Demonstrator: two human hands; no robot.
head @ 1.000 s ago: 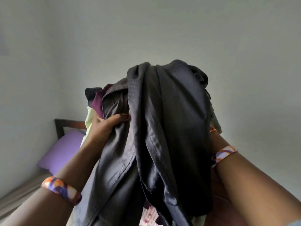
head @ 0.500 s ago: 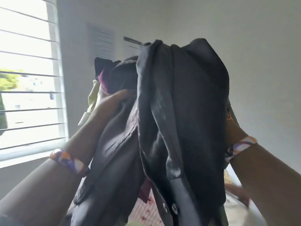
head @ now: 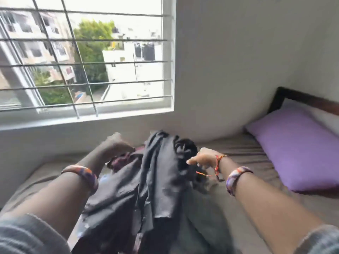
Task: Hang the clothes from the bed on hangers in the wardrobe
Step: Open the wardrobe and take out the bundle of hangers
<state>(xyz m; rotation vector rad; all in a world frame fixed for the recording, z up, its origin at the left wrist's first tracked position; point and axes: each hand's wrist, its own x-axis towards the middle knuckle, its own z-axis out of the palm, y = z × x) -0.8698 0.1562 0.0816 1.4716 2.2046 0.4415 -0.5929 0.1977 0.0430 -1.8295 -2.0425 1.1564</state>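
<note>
Head view, motion blur throughout. Pile of dark grey clothes [head: 146, 189] lying on bed [head: 238, 153], centre-near, w/ maroon garment [head: 121, 160] showing at far-left edge of pile. Left hand [head: 117, 145] at far-left top of pile, heavily blurred; grip cannot be told. Right hand [head: 201, 157] at right side of pile top, fingers curled loosely, touching dark fabric; firm hold not confirmable. Patterned bangle [head: 82, 173] on left wrist. Purple pillow [head: 297, 149] far right by headboard [head: 302, 99]. Barred window [head: 82, 57] far left.
</note>
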